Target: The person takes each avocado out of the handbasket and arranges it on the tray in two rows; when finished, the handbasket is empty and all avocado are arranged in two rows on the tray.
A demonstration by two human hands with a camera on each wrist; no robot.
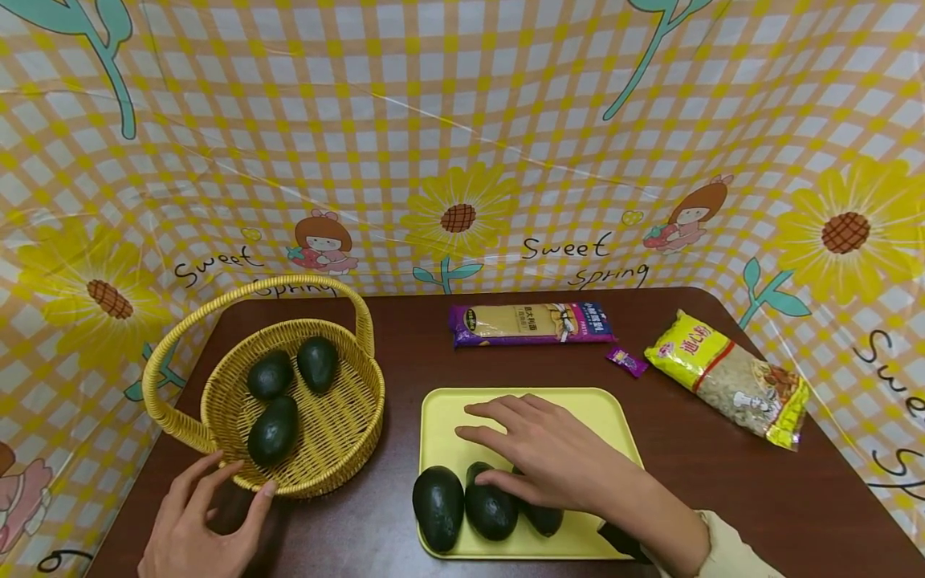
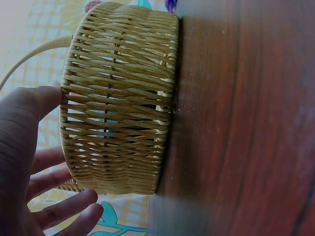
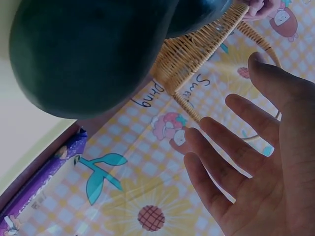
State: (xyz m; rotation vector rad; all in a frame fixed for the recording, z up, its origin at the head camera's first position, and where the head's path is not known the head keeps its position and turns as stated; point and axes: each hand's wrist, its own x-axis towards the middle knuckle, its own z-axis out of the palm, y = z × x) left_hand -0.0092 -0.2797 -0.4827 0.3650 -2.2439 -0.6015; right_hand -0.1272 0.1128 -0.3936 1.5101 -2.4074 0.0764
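My left hand (image 1: 205, 514) is at the near left side of a yellow wicker basket (image 1: 361, 433); its thumb touches the rim in the left wrist view, and its fingers are spread. Inside the basket, three dark green avocados (image 1: 275, 431) lie toward the left and back. My right hand (image 1: 538, 449) hovers over a yellow tray (image 1: 444, 417), fingers extended, holding nothing. Three more avocados sit in a row along the tray's near side: a left one (image 1: 438, 508), a middle one (image 1: 491, 511) and a right one (image 1: 543, 518) partly hidden beneath the hand.
Behind the tray lies a pack of pasta (image 1: 531, 323), with a small purple packet (image 1: 627, 361) beside it. Farther right is a yellow bag of macaroni (image 1: 730, 381). The basket's tall handle (image 1: 253, 289) leans over its left side. A patterned cloth (image 1: 462, 120) surrounds the brown table (image 1: 390, 530).
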